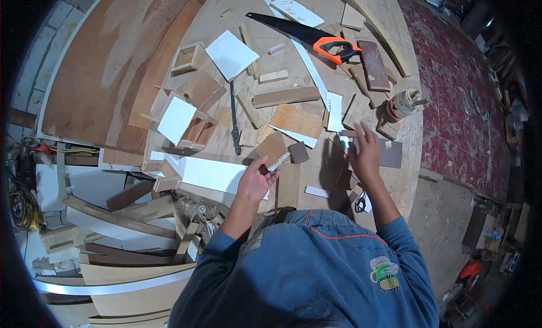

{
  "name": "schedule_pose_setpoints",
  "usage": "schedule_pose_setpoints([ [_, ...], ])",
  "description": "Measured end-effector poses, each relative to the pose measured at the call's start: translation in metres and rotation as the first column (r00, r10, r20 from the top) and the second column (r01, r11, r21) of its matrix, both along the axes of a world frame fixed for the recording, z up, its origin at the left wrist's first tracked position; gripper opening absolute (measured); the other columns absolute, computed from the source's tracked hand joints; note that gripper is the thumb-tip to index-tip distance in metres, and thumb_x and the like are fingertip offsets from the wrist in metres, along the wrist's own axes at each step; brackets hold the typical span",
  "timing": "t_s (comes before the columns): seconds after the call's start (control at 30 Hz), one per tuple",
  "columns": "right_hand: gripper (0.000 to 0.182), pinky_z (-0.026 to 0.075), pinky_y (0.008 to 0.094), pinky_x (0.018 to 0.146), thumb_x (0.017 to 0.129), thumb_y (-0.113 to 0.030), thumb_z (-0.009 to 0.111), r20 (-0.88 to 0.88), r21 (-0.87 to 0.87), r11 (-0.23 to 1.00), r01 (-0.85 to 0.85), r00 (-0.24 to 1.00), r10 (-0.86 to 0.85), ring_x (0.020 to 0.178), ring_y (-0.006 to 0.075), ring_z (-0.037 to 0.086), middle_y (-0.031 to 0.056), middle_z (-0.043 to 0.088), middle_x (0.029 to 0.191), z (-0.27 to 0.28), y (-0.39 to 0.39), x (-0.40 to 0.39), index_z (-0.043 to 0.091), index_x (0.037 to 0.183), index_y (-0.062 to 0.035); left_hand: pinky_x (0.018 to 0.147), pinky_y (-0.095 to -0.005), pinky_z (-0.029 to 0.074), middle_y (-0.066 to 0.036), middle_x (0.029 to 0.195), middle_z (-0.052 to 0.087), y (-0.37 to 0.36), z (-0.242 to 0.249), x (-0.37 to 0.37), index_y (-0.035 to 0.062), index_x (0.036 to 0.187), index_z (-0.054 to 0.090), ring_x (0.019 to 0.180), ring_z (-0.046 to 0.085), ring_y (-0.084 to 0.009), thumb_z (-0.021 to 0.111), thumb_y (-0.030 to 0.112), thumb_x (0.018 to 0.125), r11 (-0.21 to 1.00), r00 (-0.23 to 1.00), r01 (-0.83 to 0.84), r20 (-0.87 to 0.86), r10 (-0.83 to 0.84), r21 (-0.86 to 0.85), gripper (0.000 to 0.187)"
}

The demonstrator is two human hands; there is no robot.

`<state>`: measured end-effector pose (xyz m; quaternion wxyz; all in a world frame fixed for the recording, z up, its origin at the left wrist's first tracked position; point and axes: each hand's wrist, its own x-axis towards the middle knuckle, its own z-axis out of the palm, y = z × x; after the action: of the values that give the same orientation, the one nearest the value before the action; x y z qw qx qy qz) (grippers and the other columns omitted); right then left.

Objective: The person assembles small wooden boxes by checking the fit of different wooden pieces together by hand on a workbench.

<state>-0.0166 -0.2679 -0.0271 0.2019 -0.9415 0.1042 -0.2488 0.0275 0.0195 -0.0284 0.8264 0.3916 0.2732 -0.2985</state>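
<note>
My left hand (257,181) is palm up at the table's near side, thumb and fingers closed on a small square brown board (272,146). A small whitish crinkled piece (278,162) lies at its fingertips, against the board's lower edge. Just right of these is a dark brown square block (298,153). My right hand (366,152) reaches over the wood pieces at the right with its fingers apart. Beside its fingertips are a narrow dark strip (349,134) and a white notched strip (335,110). A dark grey panel (390,154) lies to its right.
A handsaw with an orange handle (337,48) lies at the back. A jar of tools (402,104) stands near the right edge. White-topped small wooden boxes (178,120) sit at the left. Black-handled scissors (360,204) lie near my body. Board offcuts (130,221) are piled at lower left.
</note>
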Motion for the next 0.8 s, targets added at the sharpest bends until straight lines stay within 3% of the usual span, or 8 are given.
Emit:
schedule_pose_setpoints([
  [0.03, 0.050, 0.043, 0.0419, 0.089, 0.073, -0.003, 0.064, -0.113, 0.113, 0.989, -0.096, 0.988, 0.109, 0.102, 0.0344, 0.053, 0.0160, 0.059, 0.106, -0.010, 0.000, 0.000, 0.052, 0.122, -0.0085, 0.076, -0.0340, 0.051, -0.012, 0.103, 0.056, 0.002, -0.002, 0.001, 0.0038, 0.116, 0.046, 0.087, 0.059, -0.0241, 0.064, 0.020, 0.081, 1.000, 1.000, 0.004, -0.002, -0.004, 0.000, 0.043],
  [0.13, 0.039, 0.048, 0.0429, 0.077, 0.076, -0.020, 0.066, -0.311, 0.260, 0.930, -0.261, 0.889, 0.336, 0.091, 0.0351, 0.057, 0.0168, 0.059, 0.101, -0.026, 0.027, 0.007, 0.057, 0.112, -0.0065, 0.074, -0.0330, 0.053, -0.012, 0.106, 0.057, 0.006, -0.008, 0.002, 0.0035, 0.116, 0.046, 0.089, 0.060, -0.0242, 0.063, 0.018, 0.082, 1.000, 0.999, -0.020, 0.046, 0.020, -0.001, 0.041],
  [0.2, 0.037, 0.049, 0.0427, 0.075, 0.075, -0.023, 0.067, -0.368, 0.243, 0.943, -0.227, 0.878, 0.306, 0.089, 0.0343, 0.058, 0.0162, 0.059, 0.096, -0.028, 0.053, 0.015, 0.058, 0.107, -0.0055, 0.075, -0.0326, 0.051, -0.008, 0.104, 0.058, 0.009, -0.008, 0.003, 0.0077, 0.105, 0.054, 0.091, 0.058, -0.0203, 0.065, 0.018, 0.080, 1.000, 0.996, -0.012, 0.090, 0.011, 0.014, 0.029],
  [0.27, 0.036, 0.049, 0.0424, 0.073, 0.075, -0.026, 0.068, -0.421, 0.228, 0.953, -0.201, 0.862, 0.283, 0.087, 0.0334, 0.059, 0.0157, 0.059, 0.091, -0.027, 0.069, 0.022, 0.060, 0.102, -0.0045, 0.074, -0.0329, 0.052, -0.008, 0.104, 0.058, 0.011, -0.010, 0.001, 0.0070, 0.107, 0.053, 0.090, 0.059, -0.0216, 0.063, 0.017, 0.081, 0.999, 0.992, -0.037, 0.119, 0.033, 0.030, 0.030],
  [0.33, 0.040, 0.049, 0.0422, 0.070, 0.072, -0.032, 0.071, -0.589, 0.190, 0.974, -0.126, 0.779, 0.216, 0.085, 0.0328, 0.059, 0.0166, 0.058, 0.088, -0.028, 0.077, 0.029, 0.059, 0.096, -0.0028, 0.074, -0.0332, 0.054, -0.008, 0.105, 0.059, 0.014, -0.010, -0.001, 0.0062, 0.109, 0.052, 0.090, 0.060, -0.0229, 0.062, 0.016, 0.082, 0.997, 0.987, -0.064, 0.148, 0.056, 0.049, 0.030],
  [0.47, 0.044, 0.049, 0.0426, 0.068, 0.071, -0.036, 0.072, -0.573, 0.179, 0.965, -0.189, 0.778, 0.259, 0.082, 0.0332, 0.060, 0.0176, 0.058, 0.089, -0.043, 0.081, 0.033, 0.057, 0.096, -0.0019, 0.074, -0.0334, 0.052, -0.007, 0.103, 0.059, 0.018, -0.015, -0.004, 0.0086, 0.103, 0.054, 0.091, 0.060, -0.0222, 0.064, 0.015, 0.081, 0.994, 0.990, -0.074, 0.128, 0.063, 0.081, 0.025],
  [0.53, 0.046, 0.049, 0.0434, 0.066, 0.071, -0.038, 0.071, -0.374, 0.227, 0.960, -0.163, 0.896, 0.240, 0.081, 0.0336, 0.060, 0.0174, 0.058, 0.089, -0.042, 0.084, 0.029, 0.056, 0.095, -0.0017, 0.075, -0.0335, 0.052, -0.006, 0.102, 0.059, 0.017, -0.016, -0.002, 0.0091, 0.102, 0.054, 0.092, 0.059, -0.0219, 0.065, 0.015, 0.080, 0.996, 0.993, -0.071, 0.097, 0.066, 0.054, 0.025],
  [0.8, 0.051, 0.049, 0.0426, 0.062, 0.070, -0.041, 0.071, -0.528, 0.124, 0.973, -0.193, 0.818, 0.230, 0.073, 0.0339, 0.061, 0.0177, 0.061, 0.077, -0.037, 0.097, 0.029, 0.053, 0.091, 0.0010, 0.076, -0.0321, 0.051, -0.006, 0.100, 0.060, 0.014, -0.016, 0.001, 0.0091, 0.101, 0.054, 0.089, 0.060, -0.0227, 0.066, 0.016, 0.081, 0.986, 0.985, -0.166, 0.051, 0.167, -0.014, 0.025],
])
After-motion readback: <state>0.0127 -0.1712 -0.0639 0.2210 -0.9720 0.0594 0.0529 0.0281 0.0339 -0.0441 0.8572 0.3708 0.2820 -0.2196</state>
